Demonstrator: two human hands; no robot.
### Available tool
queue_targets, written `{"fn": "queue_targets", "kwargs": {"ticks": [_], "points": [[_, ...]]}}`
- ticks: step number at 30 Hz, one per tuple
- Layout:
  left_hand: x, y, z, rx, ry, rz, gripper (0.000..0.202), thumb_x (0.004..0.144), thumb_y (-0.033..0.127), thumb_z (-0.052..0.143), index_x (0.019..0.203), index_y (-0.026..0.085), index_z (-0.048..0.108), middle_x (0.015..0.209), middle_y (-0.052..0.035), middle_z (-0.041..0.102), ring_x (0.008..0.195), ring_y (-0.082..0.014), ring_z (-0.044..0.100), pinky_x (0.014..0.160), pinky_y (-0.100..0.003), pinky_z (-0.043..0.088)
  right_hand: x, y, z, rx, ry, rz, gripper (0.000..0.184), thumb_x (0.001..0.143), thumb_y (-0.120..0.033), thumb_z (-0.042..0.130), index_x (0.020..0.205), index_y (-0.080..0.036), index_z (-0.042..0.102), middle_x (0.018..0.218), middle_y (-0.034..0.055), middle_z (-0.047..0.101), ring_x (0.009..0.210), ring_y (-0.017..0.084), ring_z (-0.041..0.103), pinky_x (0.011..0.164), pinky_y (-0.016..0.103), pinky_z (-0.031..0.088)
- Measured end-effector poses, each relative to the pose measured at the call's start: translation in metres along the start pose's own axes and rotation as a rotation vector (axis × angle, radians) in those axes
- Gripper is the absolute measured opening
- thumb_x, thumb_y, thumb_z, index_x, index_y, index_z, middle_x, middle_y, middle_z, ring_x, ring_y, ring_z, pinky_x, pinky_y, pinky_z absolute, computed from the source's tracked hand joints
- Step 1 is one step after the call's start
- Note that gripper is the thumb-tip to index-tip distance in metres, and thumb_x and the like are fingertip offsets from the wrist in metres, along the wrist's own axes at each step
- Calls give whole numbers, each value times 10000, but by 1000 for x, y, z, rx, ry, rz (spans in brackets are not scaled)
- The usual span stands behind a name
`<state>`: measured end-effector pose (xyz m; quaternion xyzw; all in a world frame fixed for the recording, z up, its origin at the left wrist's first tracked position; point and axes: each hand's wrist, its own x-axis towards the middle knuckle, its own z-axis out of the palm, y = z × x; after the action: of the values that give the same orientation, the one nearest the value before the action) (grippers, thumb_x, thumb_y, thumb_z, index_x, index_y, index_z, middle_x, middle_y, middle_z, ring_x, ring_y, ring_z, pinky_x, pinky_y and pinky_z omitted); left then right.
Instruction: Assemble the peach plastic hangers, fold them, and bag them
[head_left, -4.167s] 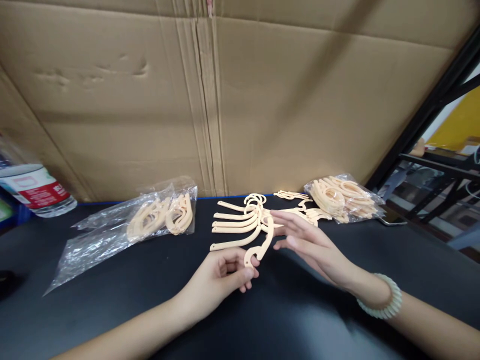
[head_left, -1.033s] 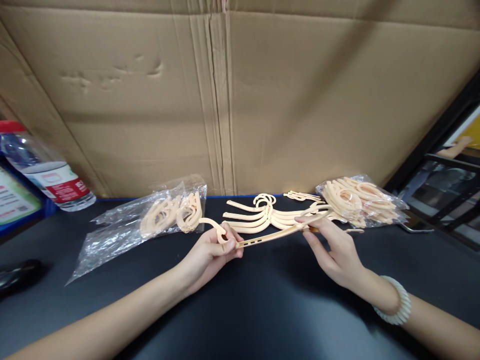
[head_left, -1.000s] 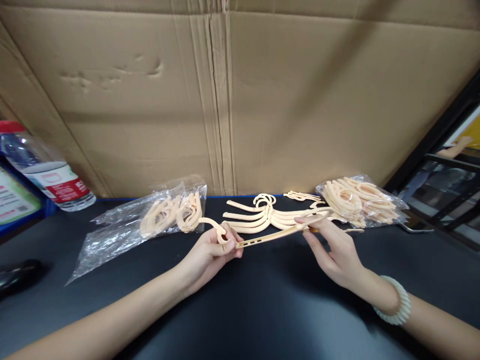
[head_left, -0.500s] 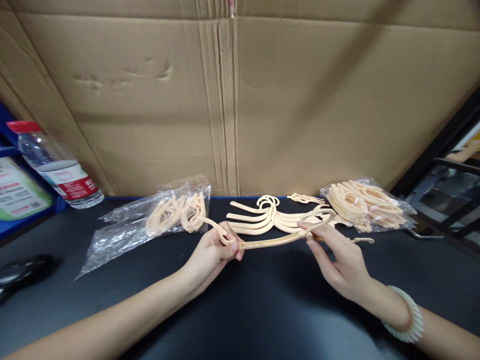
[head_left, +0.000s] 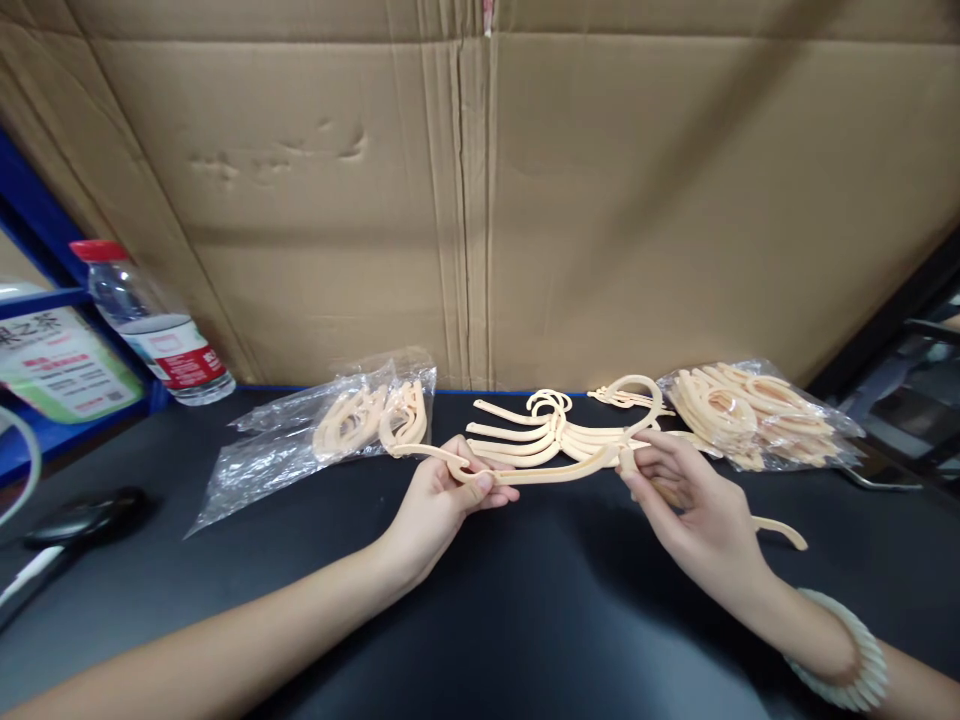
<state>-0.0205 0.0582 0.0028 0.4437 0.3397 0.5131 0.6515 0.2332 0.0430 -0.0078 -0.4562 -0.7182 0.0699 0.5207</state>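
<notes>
A beige plastic clothes hanger (head_left: 551, 474) is held between both hands above the black table. My left hand (head_left: 442, 500) is closed on its left part, thumb pressed on top; a thin curved end sticks out past the fingers. Near the middle, by the large round hook, my right hand (head_left: 675, 490) pinches it. Another curved beige end (head_left: 784, 530) shows beyond my right wrist; how it joins the rest is hidden by the hand. Just behind, a row of several beige hangers (head_left: 517, 453) lies side by side on the table, hooks toward the cardboard.
A clear bag (head_left: 352, 420) with beige hanger parts lies at the left, a fuller bag (head_left: 757, 415) at the right. A red-capped bottle (head_left: 169, 340) stands by a blue shelf (head_left: 45, 300). A black mouse (head_left: 86, 515) sits far left. Cardboard (head_left: 300, 250) walls the back.
The view has shifted, so things appear further right. The hanger's hook now stands up above my right hand, and the curved end beyond that wrist hangs lower.
</notes>
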Motion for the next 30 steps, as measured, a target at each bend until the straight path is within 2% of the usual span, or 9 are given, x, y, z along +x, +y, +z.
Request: {"fn": "queue_targets", "kwargs": {"ticks": [5,9,12,14,17,20,22,26,30], "points": [[-1,0,1,17,17,7,313,672,271,839,734,140,562,766,-13,698,642,-126,705,606,-190,556,2,1,-1,26,26,124,293,892,-315,582,1159,-199,555,833,39,634,688,147,664,657,271,604],[-11,-3,8,141,42,-23,213,784,306,696,763,112,611,792,-57,693,568,-117,669,528,-200,524,4,5,-2,9,72,177,286,878,-362,603,1116,-204,581,835,42,633,707,157,647,615,270,595],[-26,-6,16,385,-90,-10,236,866,297,557,704,127,588,676,-48,653,563,-142,657,530,-235,518,7,4,-4,37,89,205,276,878,-384,600,1087,-204,584,846,47,624,698,157,635,540,245,571],[-37,-6,21,680,-270,159,226,885,232,515,695,138,593,670,-54,660,595,-148,650,564,-243,508,9,2,-5,63,104,224,270,880,-386,597,1079,-204,576,838,42,613,662,146,626,513,233,555],[-48,-7,25,1059,-603,654,192,873,150,499,714,143,605,710,-58,684,624,-148,618,575,-245,479,7,-3,-5,76,101,213,249,882,-369,598,1071,-210,570,842,40,612,667,143,629,522,227,549],[-53,-10,25,1319,-748,1041,268,889,137,487,639,159,581,667,-23,657,576,-138,553,484,-263,408,2,-8,-4,98,27,175,226,895,-335,585,1087,-218,566,881,49,615,719,156,640,546,235,558],[-53,-11,25,1410,-755,1125,307,895,132,477,603,164,567,634,-4,626,573,-134,535,465,-268,384,-2,-11,-3,76,-67,121,197,904,-304,569,1083,-221,573,908,51,618,748,159,641,584,247,564],[-51,-12,23,1450,-689,1111,322,912,188,484,603,155,567,641,-7,619,581,-128,538,471,-269,396,-5,-14,-3,-73,-313,-52,87,920,-234,520,947,-220,601,849,31,622,751,158,618,656,282,530],[-50,-10,23,1482,-653,1107,281,885,168,492,612,155,561,651,-6,623,575,-126,537,474,-277,398,-3,-13,-3,-136,-463,-63,127,925,-218,485,874,-222,602,820,21,620,754,160,602,661,292,497]]}}
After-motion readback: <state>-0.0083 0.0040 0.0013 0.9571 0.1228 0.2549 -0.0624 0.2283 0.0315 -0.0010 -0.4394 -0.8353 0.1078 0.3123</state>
